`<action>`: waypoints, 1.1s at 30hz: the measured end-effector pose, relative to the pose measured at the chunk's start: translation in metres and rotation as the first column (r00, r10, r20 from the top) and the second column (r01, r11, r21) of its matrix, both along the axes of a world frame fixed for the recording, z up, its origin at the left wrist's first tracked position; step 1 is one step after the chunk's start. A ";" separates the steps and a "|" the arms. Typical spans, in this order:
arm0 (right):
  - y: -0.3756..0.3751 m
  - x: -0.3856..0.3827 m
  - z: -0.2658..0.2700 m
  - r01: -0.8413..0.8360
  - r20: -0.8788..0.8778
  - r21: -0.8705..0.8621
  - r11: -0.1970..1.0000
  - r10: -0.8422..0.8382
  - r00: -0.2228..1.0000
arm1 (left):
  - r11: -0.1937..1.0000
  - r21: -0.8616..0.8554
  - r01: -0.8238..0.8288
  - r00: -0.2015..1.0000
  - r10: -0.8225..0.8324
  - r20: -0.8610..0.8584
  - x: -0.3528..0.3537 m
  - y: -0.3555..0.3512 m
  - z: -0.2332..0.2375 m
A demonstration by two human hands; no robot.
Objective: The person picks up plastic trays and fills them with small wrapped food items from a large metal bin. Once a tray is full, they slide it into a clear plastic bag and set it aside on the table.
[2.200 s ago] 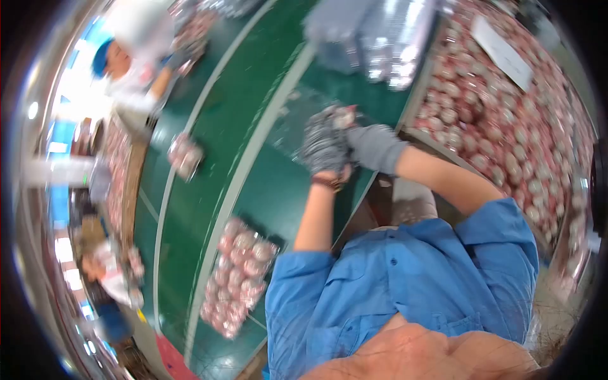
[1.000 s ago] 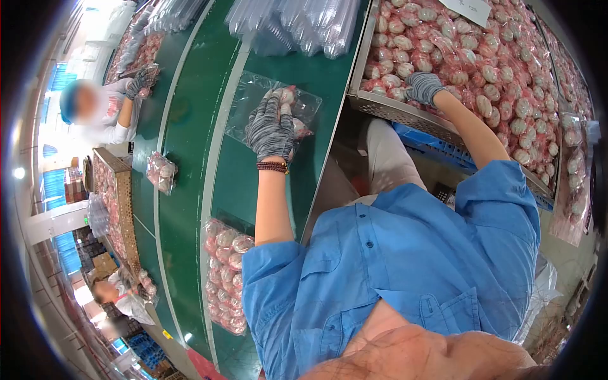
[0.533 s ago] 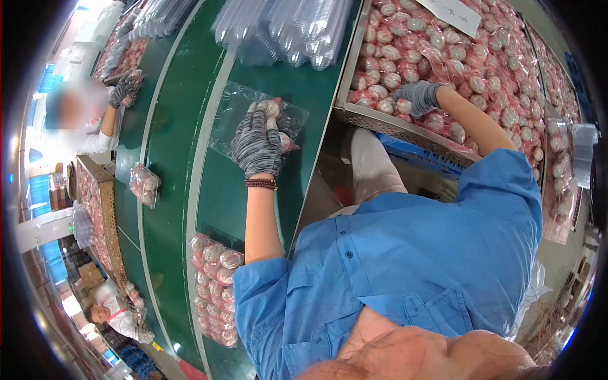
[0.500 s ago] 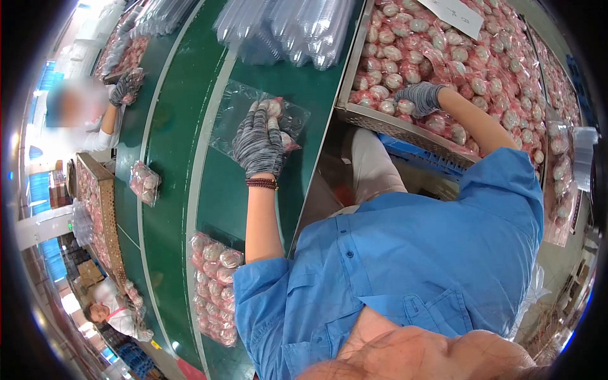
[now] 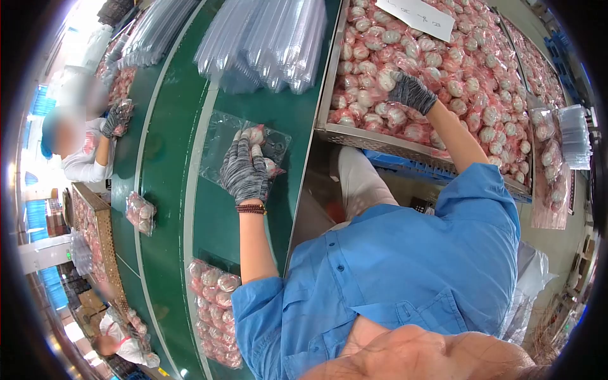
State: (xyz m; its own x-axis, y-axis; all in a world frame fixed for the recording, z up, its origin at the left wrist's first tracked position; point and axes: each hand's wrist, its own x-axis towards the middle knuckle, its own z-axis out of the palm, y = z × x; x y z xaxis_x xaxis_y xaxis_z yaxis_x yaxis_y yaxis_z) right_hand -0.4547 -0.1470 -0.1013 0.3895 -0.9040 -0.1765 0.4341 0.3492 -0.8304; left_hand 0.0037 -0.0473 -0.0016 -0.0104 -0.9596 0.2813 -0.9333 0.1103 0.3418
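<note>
My left hand point(image 5: 246, 168), in a grey striped glove, lies with stretched fingers over a few film-wrapped eggs point(image 5: 256, 135) on a clear plastic tray point(image 5: 215, 142). Its fingertips touch the eggs; the palm hides part of the tray. To the right, my right hand point(image 5: 411, 94), gloved alike, reaches into a metal-edged bin point(image 5: 392, 140) heaped with whitish egg-shaped pieces in pink-printed film. Its fingers are bent and closed on one wrapped egg point(image 5: 387, 80), their tips partly hidden.
Clear plastic trays point(image 5: 266, 47) are stacked on the green conveyor point(image 5: 168, 190). Filled packs point(image 5: 215, 310) lie near my left forearm, and another pack point(image 5: 140, 213) rests across the belt. A paper label point(image 5: 418, 18) sits on the bin's contents. Two co-workers stand opposite, one with a gloved hand point(image 5: 117, 119).
My right hand has moved farther from the bin's near edge and now has its fingers at a wrapped egg. My left hand stays over the tray. The whole view has shifted slightly.
</note>
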 end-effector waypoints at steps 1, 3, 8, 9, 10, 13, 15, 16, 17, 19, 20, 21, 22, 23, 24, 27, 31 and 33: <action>0.007 0.009 0.011 -0.028 -0.006 -0.076 0.997 0.028 1.000 | 1.000 0.018 -0.010 1.000 0.011 -0.013 0.001 0.002 0.000; 0.015 0.027 0.024 -0.065 0.383 0.092 0.994 0.025 0.924 | 1.000 0.012 -0.010 1.000 0.010 0.009 0.000 0.004 0.003; 0.037 0.090 0.061 -0.174 0.619 0.175 0.969 0.029 0.784 | 0.999 0.025 -0.024 0.999 0.023 0.029 0.001 0.003 0.003; 0.041 0.103 0.060 -0.213 0.669 0.155 0.965 0.056 0.741 | 1.000 0.022 -0.016 0.999 0.016 0.028 0.001 0.002 0.003; 0.043 0.115 0.057 -0.255 0.716 0.134 0.958 0.084 0.693 | 1.000 0.020 -0.014 1.000 0.013 0.027 0.000 0.000 0.003; 0.051 0.151 0.047 -0.127 0.519 -0.024 0.992 0.121 0.846 | 0.998 -0.042 0.053 0.997 -0.051 0.050 0.000 0.010 0.011; 0.055 0.180 0.053 0.017 0.269 0.105 0.994 -0.045 0.962 | 0.998 -0.063 0.016 1.000 -0.014 0.022 0.006 0.005 0.000; 0.059 0.195 0.067 0.065 0.232 0.333 0.941 -0.148 0.961 | 0.997 -0.072 0.016 1.000 -0.016 -0.004 0.007 0.003 -0.003; 0.059 0.205 0.065 -0.072 0.246 0.101 0.992 0.045 0.968 | 0.998 -0.063 0.004 1.000 -0.004 -0.005 0.008 0.003 -0.003; 0.064 0.226 0.066 0.006 0.143 0.037 0.999 -0.011 0.990 | 0.999 -0.051 -0.010 1.000 0.009 -0.018 0.007 0.002 -0.003; 0.054 0.238 0.060 -0.067 0.162 -0.053 0.996 0.075 0.984 | 0.999 -0.033 -0.017 1.000 0.017 -0.007 0.005 0.003 0.001; 0.051 0.243 0.057 -0.067 -0.031 -0.249 0.966 0.061 0.998 | 0.999 -0.027 -0.031 0.999 0.031 0.014 0.004 0.004 0.003; 0.048 0.251 0.053 -0.101 -0.214 -0.432 0.896 0.006 0.977 | 0.999 -0.020 -0.045 0.998 0.045 0.035 0.003 0.004 0.004; 0.047 0.259 0.061 -0.167 -0.375 -0.588 0.791 -0.084 0.923 | 0.998 -0.013 -0.058 0.997 0.058 0.057 0.003 0.005 0.004; 0.048 0.261 0.074 -0.323 -0.576 -0.585 0.744 -0.101 0.811 | 0.999 -0.025 -0.039 0.999 0.040 0.033 0.006 0.003 0.001; 0.045 0.273 0.094 -0.651 -0.844 -0.533 0.540 -0.390 0.368 | 0.999 -0.013 -0.043 0.999 0.043 0.010 0.006 0.002 0.001; 0.043 0.320 0.097 -0.829 -0.805 -0.379 0.412 -0.588 0.076 | 1.000 -0.027 -0.016 1.000 0.017 0.020 0.007 0.002 0.000; 0.040 0.328 0.113 -0.858 -0.883 -0.237 0.456 -0.469 -0.005 | 0.999 -0.034 -0.017 1.000 0.017 -0.016 0.008 0.000 -0.001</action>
State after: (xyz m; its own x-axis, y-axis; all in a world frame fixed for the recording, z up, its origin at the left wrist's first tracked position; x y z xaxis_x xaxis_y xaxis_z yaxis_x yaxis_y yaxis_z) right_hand -0.1264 -0.1067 0.0115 0.6826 -0.7285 -0.0583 -0.7287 -0.6723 -0.1307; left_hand 0.0120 -0.0477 -0.0022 0.0106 -0.9493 0.3143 -0.9295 0.1064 0.3530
